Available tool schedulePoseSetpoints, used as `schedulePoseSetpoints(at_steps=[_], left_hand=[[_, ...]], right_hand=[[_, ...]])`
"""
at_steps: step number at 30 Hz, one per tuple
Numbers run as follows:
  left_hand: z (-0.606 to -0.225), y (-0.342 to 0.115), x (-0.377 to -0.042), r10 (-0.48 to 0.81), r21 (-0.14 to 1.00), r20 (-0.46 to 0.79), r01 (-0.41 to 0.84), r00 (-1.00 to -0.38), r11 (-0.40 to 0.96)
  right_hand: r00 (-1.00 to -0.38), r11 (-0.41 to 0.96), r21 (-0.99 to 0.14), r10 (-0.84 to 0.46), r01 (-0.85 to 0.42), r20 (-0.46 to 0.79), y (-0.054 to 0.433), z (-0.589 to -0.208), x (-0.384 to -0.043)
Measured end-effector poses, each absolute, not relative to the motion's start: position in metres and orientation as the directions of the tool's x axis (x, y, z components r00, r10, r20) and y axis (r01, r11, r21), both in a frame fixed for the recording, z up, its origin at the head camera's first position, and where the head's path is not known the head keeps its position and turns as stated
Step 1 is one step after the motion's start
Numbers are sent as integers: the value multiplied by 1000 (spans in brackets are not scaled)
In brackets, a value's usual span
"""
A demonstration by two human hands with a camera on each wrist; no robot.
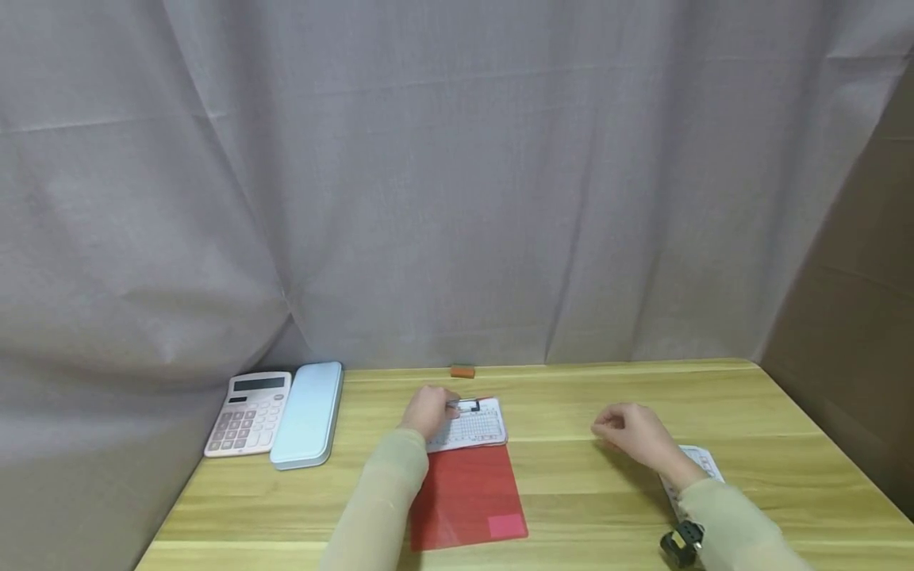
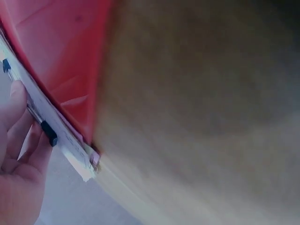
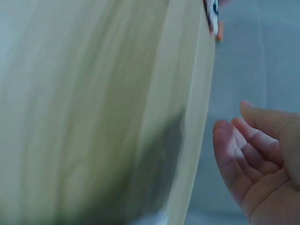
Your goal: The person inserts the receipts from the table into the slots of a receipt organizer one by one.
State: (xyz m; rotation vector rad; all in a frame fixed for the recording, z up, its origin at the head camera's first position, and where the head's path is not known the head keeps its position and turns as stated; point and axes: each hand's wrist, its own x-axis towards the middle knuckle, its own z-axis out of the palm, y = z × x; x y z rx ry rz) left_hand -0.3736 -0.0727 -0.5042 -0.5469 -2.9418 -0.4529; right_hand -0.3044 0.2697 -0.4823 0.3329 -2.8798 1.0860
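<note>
My left hand (image 1: 427, 412) pinches a metal clip with black ends (image 2: 48, 132) at the far edge of some white printed sheets (image 1: 477, 428). These sheets lie over the upper part of a red folder (image 1: 464, 492), which has a pink label near its lower right corner. In the left wrist view, the thumb and fingers are on the clip's metal bar, and the layered paper edges show beside the red plastic. My right hand (image 1: 631, 432) hovers above the table to the right, fingers loosely curled and holding nothing.
At the left stand a calculator (image 1: 246, 416) and a pale blue case (image 1: 307, 416). A small orange-brown block (image 1: 462, 371) lies by the table's far edge. Another printed sheet (image 1: 703, 460) is partly hidden under my right forearm. Grey cloth (image 1: 457, 198) hangs behind the table.
</note>
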Motion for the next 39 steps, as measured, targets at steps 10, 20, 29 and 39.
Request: schedulePoseSetpoints(at_steps=[10, 20, 29, 39], left_hand=[[-507, -77, -374, 289, 423, 185, 342, -939, 839], [-504, -79, -371, 305, 467, 192, 360, -933, 808], [-507, -81, -375, 288, 546, 152, 324, -945, 773], [-505, -80, -375, 275, 537, 137, 304, -952, 787]], right_hand=[[-977, 819, -532, -189, -214, 103, 343, -487, -288], [-977, 886, -418, -213, -200, 15, 394, -491, -280], [-979, 892, -407, -201, -195, 28, 403, -496, -276], [-969, 861, -461, -248, -214, -15, 400, -496, -277]])
